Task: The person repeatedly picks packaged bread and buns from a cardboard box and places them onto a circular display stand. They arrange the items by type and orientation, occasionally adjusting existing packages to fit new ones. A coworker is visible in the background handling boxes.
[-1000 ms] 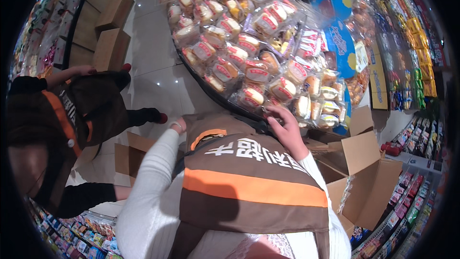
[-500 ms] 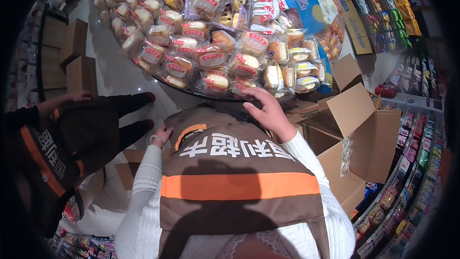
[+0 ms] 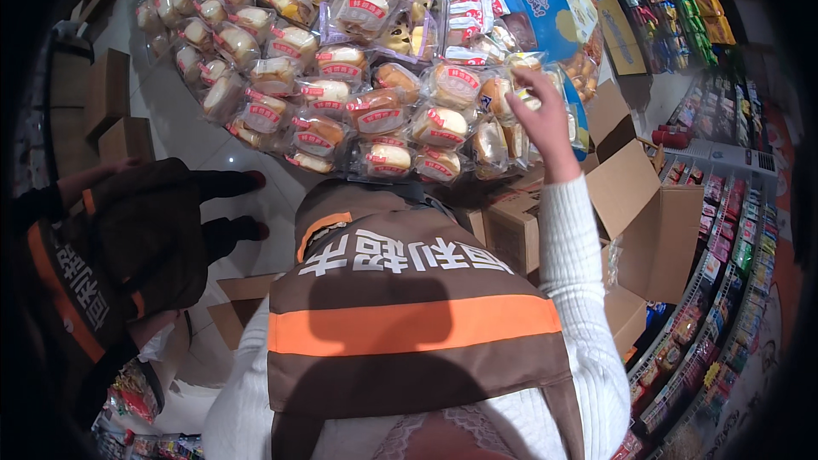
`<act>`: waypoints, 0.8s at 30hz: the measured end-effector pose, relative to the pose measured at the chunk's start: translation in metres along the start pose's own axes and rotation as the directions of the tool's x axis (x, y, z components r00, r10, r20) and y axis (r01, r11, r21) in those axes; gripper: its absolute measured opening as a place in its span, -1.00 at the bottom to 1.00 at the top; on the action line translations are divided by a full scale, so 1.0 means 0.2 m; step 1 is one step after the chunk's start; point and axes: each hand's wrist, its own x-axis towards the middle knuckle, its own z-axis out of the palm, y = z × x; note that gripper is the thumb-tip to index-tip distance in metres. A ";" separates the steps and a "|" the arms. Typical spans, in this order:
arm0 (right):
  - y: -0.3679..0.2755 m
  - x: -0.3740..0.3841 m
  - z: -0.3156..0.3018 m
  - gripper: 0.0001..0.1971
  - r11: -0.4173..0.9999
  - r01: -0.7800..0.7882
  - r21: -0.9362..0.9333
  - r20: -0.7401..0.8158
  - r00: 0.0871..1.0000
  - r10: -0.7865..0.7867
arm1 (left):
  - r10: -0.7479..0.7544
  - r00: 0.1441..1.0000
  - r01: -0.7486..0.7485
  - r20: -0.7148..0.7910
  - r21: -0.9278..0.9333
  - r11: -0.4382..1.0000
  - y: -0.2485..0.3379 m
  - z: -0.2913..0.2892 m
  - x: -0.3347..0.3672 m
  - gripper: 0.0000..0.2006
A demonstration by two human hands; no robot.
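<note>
My right hand (image 3: 545, 119) is over the right front part of a round display heaped with wrapped bread. Its thumb and forefinger are apart, and I see nothing held between them. Under and beside the fingers are packs of small buns with yellow labels (image 3: 527, 95); whether a fingertip touches one I cannot tell. Left of the hand lie clear-wrapped buns with red labels (image 3: 439, 119). My left hand is out of sight; only part of its white sleeve (image 3: 247, 358) shows beside my brown apron (image 3: 409, 358).
An open cardboard box (image 3: 656, 238) stands at the right, by curved shelves of snack packets (image 3: 724, 290). At the left a co-worker in a brown apron (image 3: 149, 230) stands near cardboard boxes (image 3: 108, 89). A blue display panel (image 3: 545, 0) rises behind the buns.
My right hand has moved right and away from me, from the display's front edge to over the yellow-labelled packs. My left hand has gone out of view. The co-worker's arms have shifted.
</note>
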 end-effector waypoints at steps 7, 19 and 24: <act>0.39 0.67 0.02 -0.48 0.948 -0.053 -0.313 0.149 0.983 0.104 | 0.224 0.972 -0.227 0.075 0.041 0.973 0.12 -0.14 0.08 -0.54; 0.70 1.00 0.43 0.01 0.641 0.169 -0.749 0.589 0.613 0.527 | 0.033 0.994 -0.043 0.104 0.087 0.995 0.37 -0.03 -0.01 -0.62; 0.72 1.03 0.51 -0.01 0.561 0.127 -0.818 0.506 0.622 0.598 | 0.016 0.991 -0.029 0.135 0.091 0.995 0.45 -0.05 0.00 -0.66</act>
